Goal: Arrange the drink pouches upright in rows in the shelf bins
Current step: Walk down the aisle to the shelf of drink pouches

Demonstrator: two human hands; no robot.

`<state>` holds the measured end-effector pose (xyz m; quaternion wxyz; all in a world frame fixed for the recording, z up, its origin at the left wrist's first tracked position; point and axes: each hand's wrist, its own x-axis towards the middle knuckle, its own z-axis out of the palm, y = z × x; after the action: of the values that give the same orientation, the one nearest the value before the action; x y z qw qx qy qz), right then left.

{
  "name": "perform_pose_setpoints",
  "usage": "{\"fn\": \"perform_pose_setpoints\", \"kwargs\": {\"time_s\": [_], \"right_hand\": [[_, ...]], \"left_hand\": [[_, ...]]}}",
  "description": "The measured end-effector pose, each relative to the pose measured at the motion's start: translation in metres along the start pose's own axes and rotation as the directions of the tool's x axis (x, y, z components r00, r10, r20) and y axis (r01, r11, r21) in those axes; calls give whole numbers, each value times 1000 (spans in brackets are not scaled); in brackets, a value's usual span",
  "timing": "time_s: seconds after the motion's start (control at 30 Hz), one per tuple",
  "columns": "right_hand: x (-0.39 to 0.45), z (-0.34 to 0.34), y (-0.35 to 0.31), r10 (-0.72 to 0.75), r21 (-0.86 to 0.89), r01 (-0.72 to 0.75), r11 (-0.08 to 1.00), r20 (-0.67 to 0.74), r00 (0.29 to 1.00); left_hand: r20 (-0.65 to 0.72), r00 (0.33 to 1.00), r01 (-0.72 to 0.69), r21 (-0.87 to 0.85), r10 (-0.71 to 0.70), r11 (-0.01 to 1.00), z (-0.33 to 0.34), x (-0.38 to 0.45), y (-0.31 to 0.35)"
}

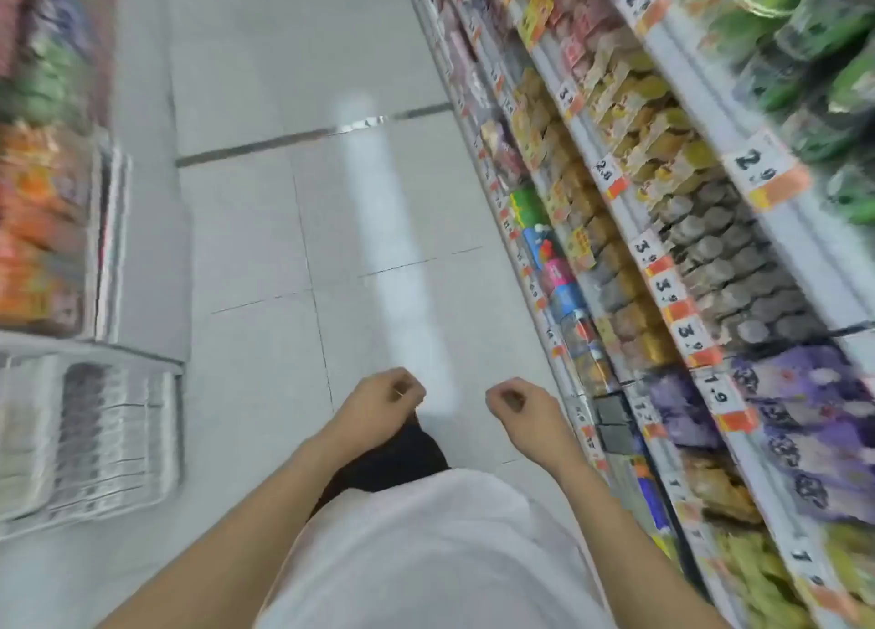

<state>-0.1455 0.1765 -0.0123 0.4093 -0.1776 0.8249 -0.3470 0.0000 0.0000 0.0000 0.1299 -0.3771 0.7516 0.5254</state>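
Note:
The view is motion-blurred. My left hand (pixel 381 399) and my right hand (pixel 518 406) are held out over the floor in front of my waist, fingers curled into loose fists with nothing in them. Both hands are clear of the shelving. Rows of packaged pouches fill the shelf bins on the right: purple ones (pixel 805 415) nearest my right hand, grey ones (pixel 738 259) further along, yellow ones (pixel 658 121) beyond, and green ones (pixel 833 41) on the top tier.
A pale tiled aisle floor (pixel 293 230) runs ahead between two shelving units. Wire baskets (pixel 109 439) and orange packets (pixel 38 230) stand on the left. Price tags (pixel 757 164) line the right shelf edges. Small colourful boxes (pixel 554 268) sit on the lower right shelf.

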Motion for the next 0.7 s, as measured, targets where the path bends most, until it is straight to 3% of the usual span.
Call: {"fn": "perform_pose_setpoints", "kwargs": {"time_s": [0.23,0.4,0.7], "right_hand": [[144,-6,-136,-229,-182,269,946,214,950],[256,-23,-246,-269,-288,341,895,262,927],[425,-87,-387,-210,-318,277,907,228,951]], "left_hand": [[-6,997,79,128,-79,989,-93,85,8],[-20,999,39,146,-36,989,-193,197,44],[0,994,-106,166,107,981,-380,398,158]]}}
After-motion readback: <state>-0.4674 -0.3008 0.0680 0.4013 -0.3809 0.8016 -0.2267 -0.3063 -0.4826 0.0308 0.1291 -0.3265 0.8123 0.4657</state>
